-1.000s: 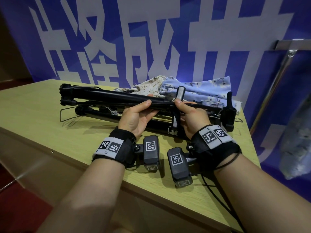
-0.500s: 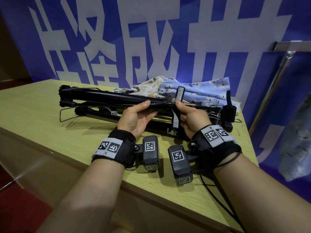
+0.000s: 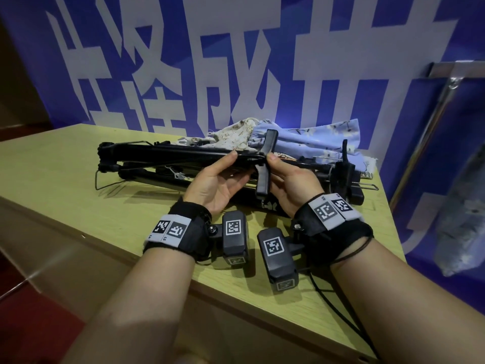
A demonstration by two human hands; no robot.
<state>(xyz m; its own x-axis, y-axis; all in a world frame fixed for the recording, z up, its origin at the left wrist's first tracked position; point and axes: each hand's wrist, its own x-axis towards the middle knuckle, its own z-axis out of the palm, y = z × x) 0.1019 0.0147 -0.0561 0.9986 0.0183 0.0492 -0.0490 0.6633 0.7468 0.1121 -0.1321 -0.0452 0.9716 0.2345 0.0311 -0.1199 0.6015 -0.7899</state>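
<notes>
Left hand (image 3: 217,182): I am seeing it gripping the upper tube of the black tripod (image 3: 168,153), with the thumb lying along the top of the tube and the fingers curling up from beneath, palm facing the camera.

Right hand (image 3: 291,185): it is pinching the same tube just beside the left hand. The thumb tip is pressing on top at the joint, and the fingers are curling underneath, behind the flat black lever (image 3: 263,179) that is standing across the tube. The two thumbs are sitting near each other, with the lever between them.

Tripod: it is folded, and its long axis is running left to right across the table (image 3: 65,179), roughly level. The bundled tube ends (image 3: 103,160) are pointing left and the blocky head (image 3: 346,179) is pointing right. The gripped tube is riding slightly above the lower tubes, which are resting on the tabletop. I cannot tell what the thin wire loop (image 3: 105,183) at the left end belongs to.

Wrists: both are wearing black bands carrying printed square markers, each with a black marker module hanging over the table.

Surroundings: floral cloth (image 3: 236,135) and blue cloth (image 3: 315,137) are lying just behind the tripod. A blue banner (image 3: 170,61) with large white characters is covering the wall. A metal rail (image 3: 420,143) is slanting at the right.
</notes>
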